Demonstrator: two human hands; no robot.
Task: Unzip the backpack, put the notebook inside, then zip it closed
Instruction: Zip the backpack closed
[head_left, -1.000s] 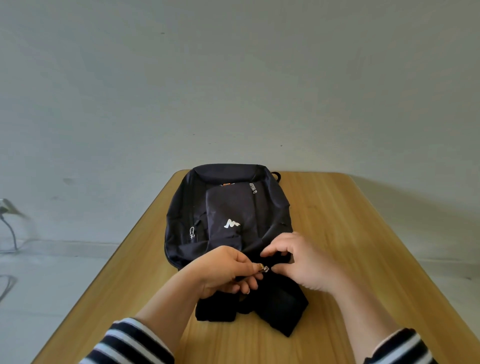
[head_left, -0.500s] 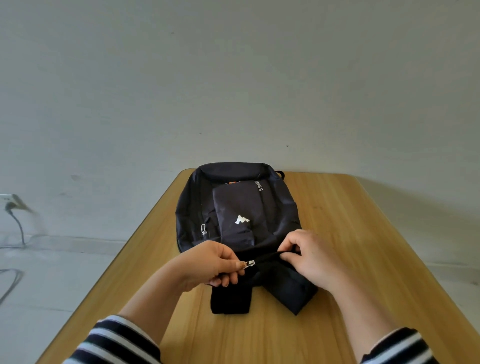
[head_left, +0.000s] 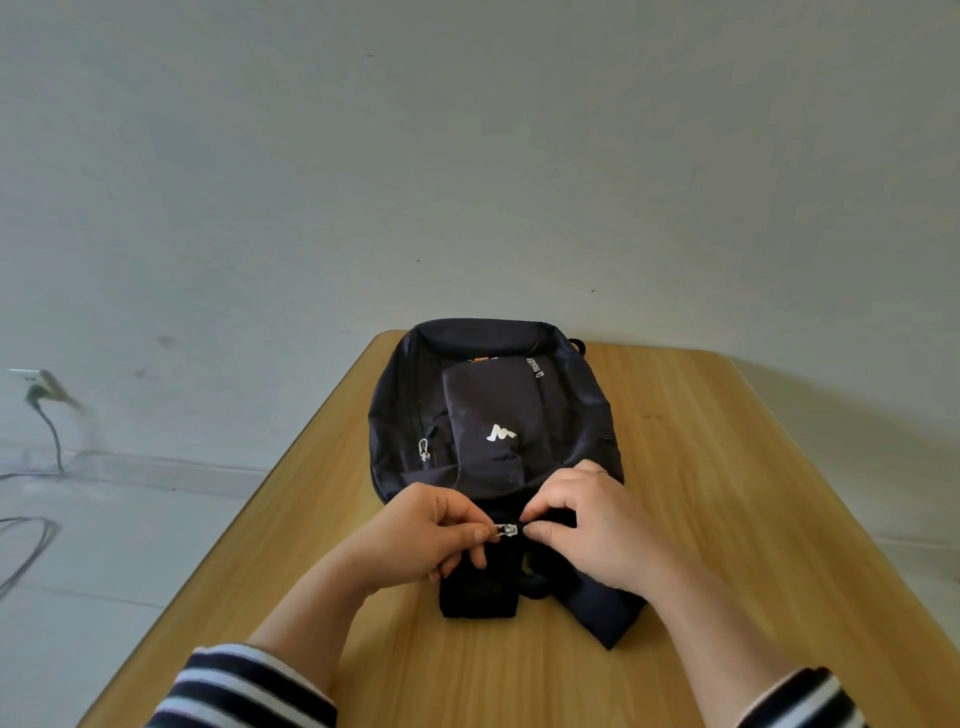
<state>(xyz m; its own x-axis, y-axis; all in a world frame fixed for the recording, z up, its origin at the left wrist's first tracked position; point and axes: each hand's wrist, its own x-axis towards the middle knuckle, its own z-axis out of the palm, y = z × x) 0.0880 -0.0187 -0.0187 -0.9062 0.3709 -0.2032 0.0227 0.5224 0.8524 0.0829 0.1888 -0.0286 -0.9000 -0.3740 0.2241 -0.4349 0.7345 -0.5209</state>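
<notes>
From my remote seat, the black backpack (head_left: 493, 415) lay flat on the wooden counter (head_left: 727, 519), its top end toward me and its base toward the pale wall (head_left: 467, 156). A white logo (head_left: 500, 432) showed on the front pocket, and a small metal zipper pull (head_left: 424, 450) hung on the bag's left side.

The left hand (head_left: 415, 535) sat at the near end of the backpack. Its grip was closed, thumb and forefinger pinching a silver zipper tab (head_left: 505, 530). The tab lay roughly level, pointing across toward the other hand.

The right hand (head_left: 597, 530) rested just beside it, on the right of the tab. Its fingers were curled and pinched onto the dark fabric next to the zipper, so that grip was closed on the backpack itself. The fingertips of the two hands were very near each other, with the tab between them.

Below the hands, two dark shoulder straps (head_left: 478, 592) spread out over the counter toward me, one running straight and one angled off to the right. Striped sleeves (head_left: 244, 686) covered both forearms at the bottom edge of the view.

I could not see the notebook anywhere on the counter, and could not tell if it was inside the bag.

On the left, a plug (head_left: 36, 392) sat in a wall socket, with a cable (head_left: 52, 436) trailing down to the floor (head_left: 104, 545).
</notes>
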